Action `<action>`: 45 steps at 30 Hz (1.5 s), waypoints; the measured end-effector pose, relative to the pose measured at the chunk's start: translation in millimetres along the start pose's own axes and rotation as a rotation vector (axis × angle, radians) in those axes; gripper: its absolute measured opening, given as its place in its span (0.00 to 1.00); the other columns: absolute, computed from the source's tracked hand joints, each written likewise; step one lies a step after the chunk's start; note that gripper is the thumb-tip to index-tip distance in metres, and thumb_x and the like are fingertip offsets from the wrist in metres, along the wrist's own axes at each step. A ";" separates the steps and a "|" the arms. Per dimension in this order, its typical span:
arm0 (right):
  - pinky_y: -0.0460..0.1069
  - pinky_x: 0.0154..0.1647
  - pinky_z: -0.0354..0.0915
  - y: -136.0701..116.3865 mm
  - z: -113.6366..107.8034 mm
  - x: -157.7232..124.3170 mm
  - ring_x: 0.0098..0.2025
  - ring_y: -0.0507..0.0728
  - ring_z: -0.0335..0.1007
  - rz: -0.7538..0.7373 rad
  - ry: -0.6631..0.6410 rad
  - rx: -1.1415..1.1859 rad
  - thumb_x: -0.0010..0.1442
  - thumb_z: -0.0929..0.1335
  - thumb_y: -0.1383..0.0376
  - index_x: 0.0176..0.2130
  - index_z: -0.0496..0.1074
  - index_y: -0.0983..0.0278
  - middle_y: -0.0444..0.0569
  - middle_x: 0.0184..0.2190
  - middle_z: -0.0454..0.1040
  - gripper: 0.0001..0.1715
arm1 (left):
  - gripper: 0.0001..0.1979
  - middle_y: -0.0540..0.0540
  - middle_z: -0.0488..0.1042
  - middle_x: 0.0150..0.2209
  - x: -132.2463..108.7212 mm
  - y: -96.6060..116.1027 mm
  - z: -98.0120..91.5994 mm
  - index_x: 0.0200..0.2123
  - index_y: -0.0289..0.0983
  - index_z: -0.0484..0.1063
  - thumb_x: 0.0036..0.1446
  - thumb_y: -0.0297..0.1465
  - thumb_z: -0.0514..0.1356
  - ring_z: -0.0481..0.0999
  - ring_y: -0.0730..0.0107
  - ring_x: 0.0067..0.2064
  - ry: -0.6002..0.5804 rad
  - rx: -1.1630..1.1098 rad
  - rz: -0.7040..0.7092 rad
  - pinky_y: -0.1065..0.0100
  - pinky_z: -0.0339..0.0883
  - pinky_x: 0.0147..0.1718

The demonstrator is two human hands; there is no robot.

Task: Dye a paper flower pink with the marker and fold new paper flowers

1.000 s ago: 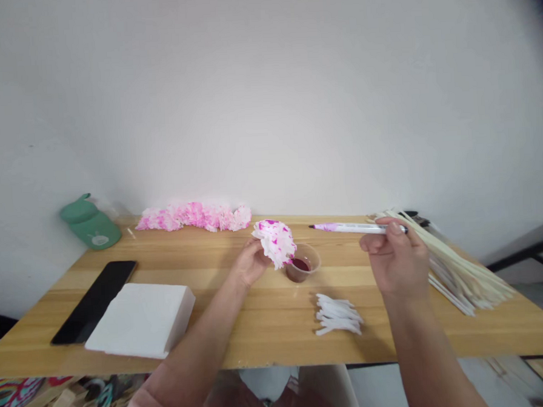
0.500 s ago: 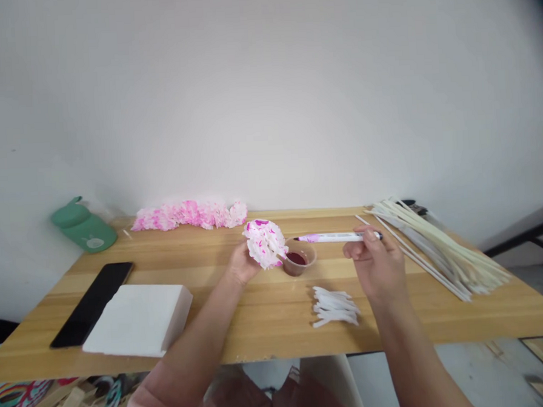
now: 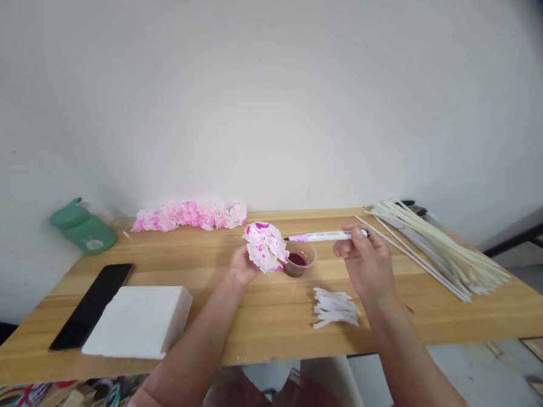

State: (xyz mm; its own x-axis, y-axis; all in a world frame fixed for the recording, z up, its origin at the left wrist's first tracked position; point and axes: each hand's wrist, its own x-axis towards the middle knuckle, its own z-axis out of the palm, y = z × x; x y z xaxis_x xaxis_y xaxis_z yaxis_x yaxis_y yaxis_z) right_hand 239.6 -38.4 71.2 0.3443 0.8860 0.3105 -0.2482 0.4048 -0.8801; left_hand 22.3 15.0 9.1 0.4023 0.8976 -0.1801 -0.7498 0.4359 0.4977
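Note:
My left hand (image 3: 243,264) is closed on a white paper flower (image 3: 265,247) marked with magenta blotches; the grip itself is partly hidden behind its petals. Between the fingers of my right hand (image 3: 368,256) lies a white marker pen (image 3: 325,236), held level near its dark end. Its dark tip points left and reaches the flower's right edge; whether they touch I cannot tell. Just below the pen stands a clear plastic cup (image 3: 310,262) with dark red liquid in it. Closer to me is a small bundle of white twisted paper strips (image 3: 335,307).
A row of pink and white paper flowers (image 3: 190,216) lies along the wall. On the left are a green bottle (image 3: 84,228), a black phone (image 3: 92,307) and a white block-shaped stack (image 3: 136,323). Long cream-coloured sticks (image 3: 437,246) lie at the right of the wooden table (image 3: 269,334).
My right hand has moved left with the marker pen, bringing its tip from above the cup to the flower's edge. The left hand and the flower have hardly moved.

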 end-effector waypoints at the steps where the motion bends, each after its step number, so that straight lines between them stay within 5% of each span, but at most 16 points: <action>1: 0.46 0.23 0.60 0.1 0.4 0.1 0.19 0.48 0.58 0.001 -0.003 0.004 0.51 0.73 0.56 0.31 0.74 0.61 0.39 0.14 0.63 0.11 | 0.13 0.40 0.79 0.41 -0.2 0.1 0.4 0.39 0.33 0.75 0.48 0.27 0.58 0.76 0.52 0.48 0.001 0.002 0.001 0.49 0.64 0.54; 10: 0.45 0.23 0.60 5.0 1.5 1.9 0.19 0.48 0.59 0.026 -0.029 0.038 0.52 0.74 0.57 0.32 0.75 0.61 0.39 0.15 0.64 0.11 | 0.13 0.38 0.79 0.39 -0.1 -0.2 1.3 0.38 0.32 0.75 0.47 0.28 0.60 0.75 0.49 0.50 -0.020 0.000 -0.007 0.48 0.64 0.54; 21: 0.45 0.23 0.60 -5.2 -1.7 -0.2 0.19 0.48 0.59 -0.001 0.007 0.076 0.51 0.74 0.57 0.31 0.76 0.61 0.39 0.14 0.64 0.11 | 0.14 0.39 0.79 0.39 1.2 1.0 -2.5 0.40 0.31 0.75 0.51 0.25 0.55 0.78 0.55 0.44 -0.072 -0.126 -0.035 0.51 0.61 0.56; 30: 0.45 0.23 0.60 -1.2 -2.7 -1.2 0.19 0.47 0.59 0.020 0.021 0.079 0.50 0.75 0.57 0.31 0.76 0.62 0.39 0.14 0.64 0.11 | 0.15 0.38 0.80 0.38 -2.3 4.0 6.3 0.40 0.32 0.75 0.52 0.27 0.53 0.78 0.53 0.44 -0.016 -0.141 -0.051 0.48 0.62 0.54; 45: 0.44 0.24 0.60 6.3 -0.2 -3.4 0.20 0.47 0.59 0.094 -0.038 0.125 0.52 0.74 0.57 0.32 0.76 0.61 0.39 0.15 0.64 0.11 | 0.17 0.40 0.79 0.38 -3.6 3.7 0.0 0.42 0.33 0.75 0.49 0.24 0.53 0.78 0.60 0.38 -0.090 -0.254 0.006 0.57 0.66 0.48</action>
State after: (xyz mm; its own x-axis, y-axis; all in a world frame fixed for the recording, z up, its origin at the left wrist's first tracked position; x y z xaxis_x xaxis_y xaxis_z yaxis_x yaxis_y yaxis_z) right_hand 237.1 -38.9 64.5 0.2806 0.9283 0.2441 -0.3890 0.3425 -0.8552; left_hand 18.1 13.3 11.6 0.4342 0.8957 -0.0965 -0.8555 0.4435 0.2672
